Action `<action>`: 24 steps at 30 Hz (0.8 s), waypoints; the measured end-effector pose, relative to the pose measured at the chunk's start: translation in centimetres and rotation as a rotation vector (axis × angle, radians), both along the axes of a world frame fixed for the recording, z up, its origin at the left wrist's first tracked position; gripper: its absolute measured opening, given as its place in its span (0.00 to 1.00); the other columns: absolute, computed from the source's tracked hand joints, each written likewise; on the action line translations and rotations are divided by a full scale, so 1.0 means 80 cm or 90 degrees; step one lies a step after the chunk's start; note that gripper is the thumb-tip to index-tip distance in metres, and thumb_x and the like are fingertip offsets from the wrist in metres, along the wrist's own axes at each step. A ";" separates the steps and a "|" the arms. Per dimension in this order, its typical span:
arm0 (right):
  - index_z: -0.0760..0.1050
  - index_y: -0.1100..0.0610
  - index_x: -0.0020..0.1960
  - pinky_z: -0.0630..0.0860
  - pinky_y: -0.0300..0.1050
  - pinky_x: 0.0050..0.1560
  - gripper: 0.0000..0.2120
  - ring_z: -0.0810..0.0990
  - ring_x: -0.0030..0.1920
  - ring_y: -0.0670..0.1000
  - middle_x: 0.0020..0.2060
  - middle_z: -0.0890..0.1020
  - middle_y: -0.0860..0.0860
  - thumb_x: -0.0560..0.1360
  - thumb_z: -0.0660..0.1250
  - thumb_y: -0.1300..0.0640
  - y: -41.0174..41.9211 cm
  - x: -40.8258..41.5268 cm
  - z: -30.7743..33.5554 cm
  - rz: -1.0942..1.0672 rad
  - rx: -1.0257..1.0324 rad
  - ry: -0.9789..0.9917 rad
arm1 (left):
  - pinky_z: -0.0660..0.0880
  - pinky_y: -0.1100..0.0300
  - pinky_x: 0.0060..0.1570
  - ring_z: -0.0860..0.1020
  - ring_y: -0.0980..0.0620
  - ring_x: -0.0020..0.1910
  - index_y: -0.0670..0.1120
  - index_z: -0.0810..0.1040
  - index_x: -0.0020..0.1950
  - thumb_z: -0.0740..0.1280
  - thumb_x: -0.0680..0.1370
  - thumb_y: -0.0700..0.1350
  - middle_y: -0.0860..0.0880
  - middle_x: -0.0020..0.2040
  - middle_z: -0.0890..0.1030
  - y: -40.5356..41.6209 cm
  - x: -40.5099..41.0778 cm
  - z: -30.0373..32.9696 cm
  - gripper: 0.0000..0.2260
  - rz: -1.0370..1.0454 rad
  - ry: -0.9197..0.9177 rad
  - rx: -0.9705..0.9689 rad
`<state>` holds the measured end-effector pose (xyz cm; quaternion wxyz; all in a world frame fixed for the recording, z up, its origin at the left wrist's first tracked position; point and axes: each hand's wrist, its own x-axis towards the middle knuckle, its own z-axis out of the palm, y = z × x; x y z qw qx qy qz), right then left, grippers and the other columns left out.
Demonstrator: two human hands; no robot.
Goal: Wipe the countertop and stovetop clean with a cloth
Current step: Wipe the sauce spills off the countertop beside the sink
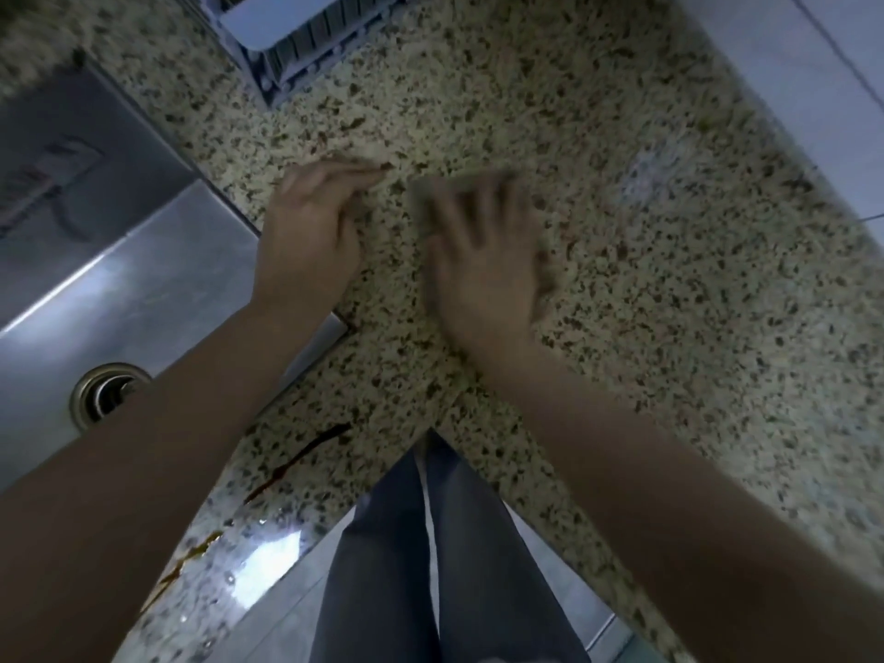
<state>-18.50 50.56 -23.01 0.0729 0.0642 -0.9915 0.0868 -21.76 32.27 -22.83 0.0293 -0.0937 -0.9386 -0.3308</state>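
The speckled granite countertop [646, 289] fills most of the view. My right hand [483, 260] lies flat, fingers spread, pressing a pale cloth [423, 203] onto the counter; the hand and cloth are blurred by motion, and most of the cloth is hidden beneath the palm. Just left of it, my left hand [311, 227] rests on the counter with its fingers straight and together, holding nothing. A dark brown streak [306, 452] runs along the counter's front strip near my left forearm. The stovetop is not in view.
A steel sink [110, 289] with its drain [107, 392] lies to the left. A white dish rack [306, 35] stands at the back. Water drops and a glare patch [260, 567] sit on the counter's front edge. White wall tiles [823, 88] rise at the right.
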 end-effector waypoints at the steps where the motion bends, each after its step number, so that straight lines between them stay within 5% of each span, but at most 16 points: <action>1: 0.68 0.50 0.78 0.58 0.71 0.76 0.23 0.59 0.79 0.71 0.78 0.66 0.63 0.85 0.57 0.49 -0.029 0.025 -0.003 0.094 -0.020 -0.025 | 0.62 0.60 0.70 0.74 0.42 0.68 0.43 0.80 0.68 0.53 0.77 0.35 0.44 0.66 0.79 0.002 0.004 0.000 0.24 0.007 -0.013 -0.002; 4: 0.70 0.50 0.78 0.55 0.63 0.80 0.22 0.58 0.81 0.64 0.80 0.65 0.56 0.87 0.56 0.46 -0.022 0.046 -0.014 0.221 -0.053 -0.050 | 0.64 0.57 0.70 0.73 0.40 0.67 0.43 0.79 0.68 0.55 0.77 0.34 0.43 0.66 0.79 0.011 0.012 0.002 0.23 0.005 -0.019 -0.011; 6: 0.65 0.50 0.80 0.53 0.62 0.80 0.23 0.57 0.81 0.63 0.80 0.66 0.55 0.88 0.49 0.46 0.044 0.040 -0.023 0.193 0.055 -0.087 | 0.65 0.55 0.70 0.74 0.39 0.66 0.42 0.80 0.66 0.54 0.77 0.34 0.42 0.65 0.80 0.019 0.016 0.004 0.23 -0.006 0.002 -0.014; 9: 0.56 0.48 0.83 0.45 0.61 0.81 0.28 0.48 0.83 0.61 0.83 0.58 0.54 0.87 0.36 0.44 0.170 0.048 -0.022 -0.084 0.118 -0.113 | 0.68 0.50 0.69 0.74 0.40 0.67 0.44 0.80 0.67 0.54 0.76 0.33 0.43 0.65 0.79 0.036 0.027 0.002 0.24 -0.016 0.002 -0.017; 12: 0.54 0.45 0.84 0.47 0.65 0.81 0.27 0.48 0.83 0.65 0.83 0.53 0.58 0.86 0.45 0.43 0.159 0.070 -0.003 -0.354 -0.021 -0.094 | 0.69 0.50 0.69 0.75 0.39 0.66 0.43 0.80 0.66 0.54 0.75 0.31 0.43 0.65 0.80 0.057 0.047 -0.003 0.24 -0.038 0.000 -0.027; 15: 0.65 0.50 0.80 0.55 0.70 0.77 0.26 0.56 0.79 0.71 0.79 0.63 0.64 0.83 0.57 0.48 0.056 0.116 0.001 -0.079 -0.049 -0.072 | 0.69 0.49 0.69 0.74 0.38 0.66 0.42 0.80 0.66 0.53 0.75 0.34 0.41 0.64 0.79 0.081 0.063 0.000 0.24 -0.031 -0.019 -0.050; 19: 0.74 0.51 0.75 0.57 0.63 0.79 0.20 0.60 0.80 0.64 0.78 0.68 0.58 0.85 0.61 0.48 0.059 0.154 -0.017 0.200 -0.105 -0.048 | 0.71 0.44 0.65 0.74 0.36 0.62 0.42 0.80 0.66 0.53 0.75 0.34 0.38 0.61 0.79 0.110 0.081 0.017 0.24 0.005 -0.019 -0.065; 21: 0.70 0.50 0.78 0.54 0.62 0.80 0.22 0.58 0.81 0.64 0.79 0.68 0.57 0.87 0.53 0.47 0.132 0.151 -0.028 0.188 -0.006 -0.088 | 0.72 0.45 0.62 0.74 0.36 0.61 0.43 0.80 0.66 0.53 0.74 0.33 0.38 0.59 0.79 0.129 0.093 0.022 0.25 0.020 -0.014 -0.054; 24: 0.60 0.49 0.82 0.48 0.63 0.81 0.27 0.50 0.83 0.63 0.82 0.59 0.57 0.87 0.39 0.43 0.263 0.163 -0.026 -0.053 0.067 -0.132 | 0.71 0.49 0.62 0.75 0.38 0.60 0.44 0.80 0.65 0.53 0.72 0.32 0.40 0.60 0.79 0.160 0.121 0.026 0.26 0.016 -0.019 -0.028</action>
